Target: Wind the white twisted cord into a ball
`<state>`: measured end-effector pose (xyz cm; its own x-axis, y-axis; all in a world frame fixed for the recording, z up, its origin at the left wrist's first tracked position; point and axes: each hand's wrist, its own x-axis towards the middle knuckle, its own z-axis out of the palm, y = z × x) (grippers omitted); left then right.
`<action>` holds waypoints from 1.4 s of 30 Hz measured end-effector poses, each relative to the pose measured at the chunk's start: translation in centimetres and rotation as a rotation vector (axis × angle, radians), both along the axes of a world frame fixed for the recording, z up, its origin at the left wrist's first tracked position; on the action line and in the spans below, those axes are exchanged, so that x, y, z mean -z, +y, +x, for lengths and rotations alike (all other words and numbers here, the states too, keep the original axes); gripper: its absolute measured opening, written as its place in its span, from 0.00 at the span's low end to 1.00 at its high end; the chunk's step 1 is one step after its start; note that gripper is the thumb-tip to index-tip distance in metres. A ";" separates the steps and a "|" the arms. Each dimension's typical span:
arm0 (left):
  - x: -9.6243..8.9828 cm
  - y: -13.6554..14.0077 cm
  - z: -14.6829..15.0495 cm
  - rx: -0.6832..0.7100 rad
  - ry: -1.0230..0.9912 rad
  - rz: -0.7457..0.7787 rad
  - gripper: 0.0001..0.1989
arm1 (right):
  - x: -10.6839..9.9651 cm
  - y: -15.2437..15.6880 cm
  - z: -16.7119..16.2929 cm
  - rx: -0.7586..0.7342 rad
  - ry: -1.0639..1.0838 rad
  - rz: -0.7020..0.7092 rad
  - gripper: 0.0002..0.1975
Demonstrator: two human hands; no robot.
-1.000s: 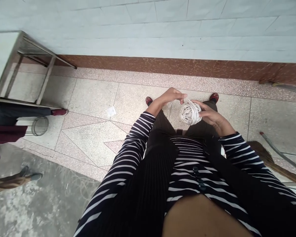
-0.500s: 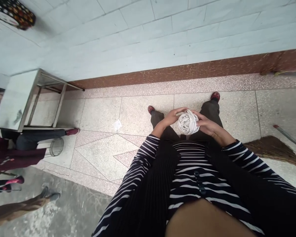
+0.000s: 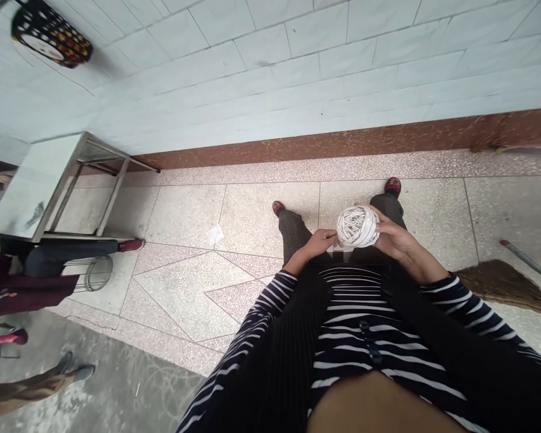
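I stand on a tiled floor and look down at my striped sleeves and dark trousers. My right hand point(image 3: 394, 237) cups a ball of white strip or cord point(image 3: 357, 226) from the right side. Just left of and below the ball, my left hand point(image 3: 319, 242) has its fingers pinched on a loose end of the strip that hangs under the ball. Both hands are held in front of my waist, above my red shoes.
A metal table point(image 3: 36, 186) stands at the left by the white tiled wall. People sit or stand at the left edge, with a leg and red shoe point(image 3: 128, 245) stretched out. A broom point(image 3: 505, 279) lies at the right. A small paper scrap point(image 3: 215, 234) lies on the floor.
The ball has risen a little and turned in my right hand. My left hand has dropped from the ball's top to below it, drawing the strip down. The view tilted up slightly.
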<state>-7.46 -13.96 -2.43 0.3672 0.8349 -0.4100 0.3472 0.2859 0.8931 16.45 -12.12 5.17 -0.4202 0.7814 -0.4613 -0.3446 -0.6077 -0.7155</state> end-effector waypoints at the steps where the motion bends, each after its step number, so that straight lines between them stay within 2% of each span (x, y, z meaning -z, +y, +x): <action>1: -0.1 -0.4 0.0 0.026 -0.016 -0.010 0.16 | -0.4 0.4 0.3 0.009 0.002 0.027 0.41; 5: -1.0 -2.0 0.2 0.050 -0.124 -0.069 0.18 | -1.8 2.3 1.7 0.021 -0.088 0.178 0.34; 8: -2.1 -2.8 0.7 0.021 -0.190 -0.112 0.22 | -1.9 3.8 2.1 0.101 -0.325 0.340 0.35; 11: -3.7 -3.2 1.2 0.037 -0.261 -0.148 0.25 | -0.6 5.1 1.6 0.190 -0.646 0.616 0.38; 13: -5.0 -3.3 1.4 0.050 -0.348 -0.181 0.28 | 1.0 6.0 0.9 0.187 -0.791 0.726 0.39; 16: -7.1 -3.0 1.7 -0.022 -0.467 -0.217 0.33 | 3.7 6.8 -0.5 0.128 -0.815 0.624 0.41; 20: -9.1 -2.0 2.1 -0.143 -0.487 -0.178 0.32 | 6.8 6.3 -2.1 -0.005 -0.748 0.521 0.40; 23: -9.5 -1.4 2.5 -0.223 -0.474 -0.184 0.32 | 8.4 4.9 -2.5 -0.120 -0.687 0.477 0.38; 27: -9.1 -1.0 3.4 -0.403 -0.507 -0.190 0.32 | 9.7 3.4 -2.0 -0.227 -0.602 0.416 0.36; 31: -8.8 -0.6 3.8 -0.562 -0.561 -0.201 0.32 | 9.9 3.9 -0.7 -0.312 -0.537 0.366 0.37; 36: -8.5 1.2 3.8 -0.816 -0.654 -0.133 0.32 | 8.8 6.3 1.4 -0.406 -0.384 0.223 0.40; 39: -8.5 2.2 4.1 -0.838 -0.702 -0.114 0.30 | 7.7 6.5 2.0 -0.450 -0.280 0.154 0.40; 42: -8.8 2.6 4.4 -0.824 -0.726 -0.080 0.25 | 6.6 5.1 1.8 -0.467 -0.186 0.122 0.34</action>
